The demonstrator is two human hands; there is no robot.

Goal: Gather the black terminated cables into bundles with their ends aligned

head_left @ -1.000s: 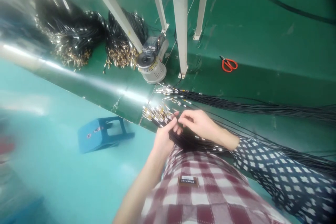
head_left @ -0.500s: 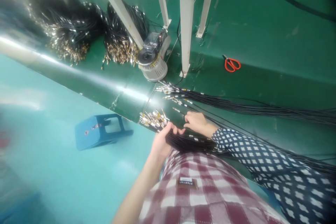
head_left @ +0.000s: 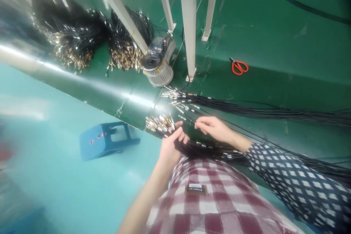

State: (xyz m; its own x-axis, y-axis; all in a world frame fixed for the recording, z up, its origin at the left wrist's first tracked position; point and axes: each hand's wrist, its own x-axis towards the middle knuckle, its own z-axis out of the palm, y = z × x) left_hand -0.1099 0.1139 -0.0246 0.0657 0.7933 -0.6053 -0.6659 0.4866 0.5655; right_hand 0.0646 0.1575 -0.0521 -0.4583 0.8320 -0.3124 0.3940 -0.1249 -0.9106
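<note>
My left hand (head_left: 172, 144) is wrapped round a thick bundle of black cables (head_left: 208, 150) at the near edge of the green table (head_left: 274, 44). The bundle's gold and silver connector tips (head_left: 160, 122) fan out just past my fingers. My right hand (head_left: 215, 128) hovers beside it with thumb and fingers pinched on a single thin black cable. A second spread of loose black cables (head_left: 246, 109) with metal ends lies on the table just beyond both hands and runs off to the right.
A grey round machine (head_left: 158, 65) stands behind the hands between white metal legs (head_left: 189, 25). Heaps of finished cables (head_left: 82, 40) lie at the back left. Orange scissors (head_left: 239, 67) rest to the right. A blue stool (head_left: 108, 139) sits on the teal floor.
My right hand moved forward to the loose cables, then drew back a little to the right with one cable pinched. My left hand kept its hold on the bundle.
</note>
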